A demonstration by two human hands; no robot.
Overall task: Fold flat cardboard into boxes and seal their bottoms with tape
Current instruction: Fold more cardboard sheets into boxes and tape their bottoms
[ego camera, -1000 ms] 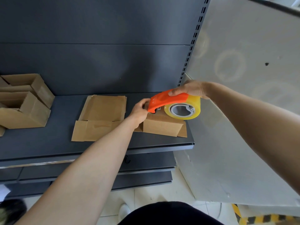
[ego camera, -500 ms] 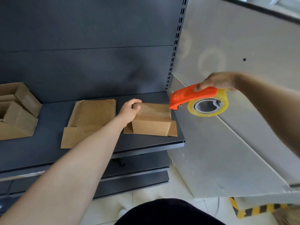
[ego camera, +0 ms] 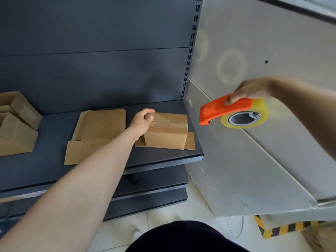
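Folded boxes (ego camera: 17, 128) sit at the shelf's (ego camera: 51, 142) far left. Flat cardboard (ego camera: 99, 128) lies mid-shelf, just left of the left hand (ego camera: 141, 122). That hand's fingers curl over the top left edge of the box (ego camera: 167, 137) and hold it. The box stands flaps down near the shelf's right end. Further right, off the shelf and apart from the box, the right hand (ego camera: 251, 90) grips the orange dispenser (ego camera: 223, 110) from above, thumb pressed on its top. The yellowish tape roll (ego camera: 258, 113) sits under the palm.
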